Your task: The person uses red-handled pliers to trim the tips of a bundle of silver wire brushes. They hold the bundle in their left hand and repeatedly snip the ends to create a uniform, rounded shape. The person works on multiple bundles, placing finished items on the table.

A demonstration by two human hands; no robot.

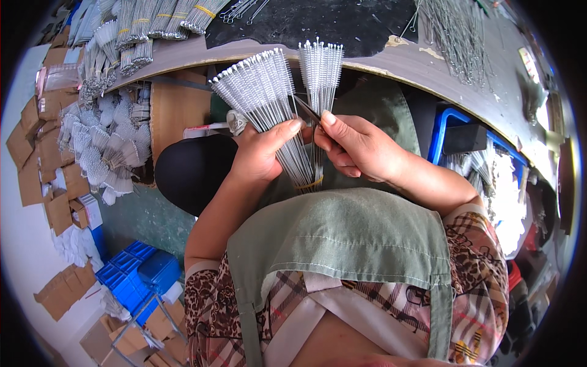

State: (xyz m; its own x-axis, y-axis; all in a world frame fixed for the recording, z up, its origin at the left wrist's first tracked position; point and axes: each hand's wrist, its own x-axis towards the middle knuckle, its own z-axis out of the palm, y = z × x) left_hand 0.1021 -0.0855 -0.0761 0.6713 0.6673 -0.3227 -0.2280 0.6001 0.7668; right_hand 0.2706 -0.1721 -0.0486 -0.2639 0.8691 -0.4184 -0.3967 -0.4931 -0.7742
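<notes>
A bundle of thin wire brushes [260, 82] with white bristles and silvery twisted stems fans out upward, and my left hand [262, 150] is closed around its stems. A narrower group of the same brushes [321, 70] stands apart on the right, in front of my right hand. Near the lower ends a yellow rubber band [309, 184] wraps the stems. My right hand [358, 145] is closed on a slim, pointed metal tool [307, 110], whose tip lies between the two groups. Whether it is tweezers or scissors I cannot make out.
Banded brush bundles [140, 24] lie on the curved worktable [367, 63], with loose looped wires [455, 37] at the right. Below left are piled brushes [107, 144], a black round seat [195, 174] and blue crates [131, 269]. A blue-rimmed bin [438, 136] stands at the right.
</notes>
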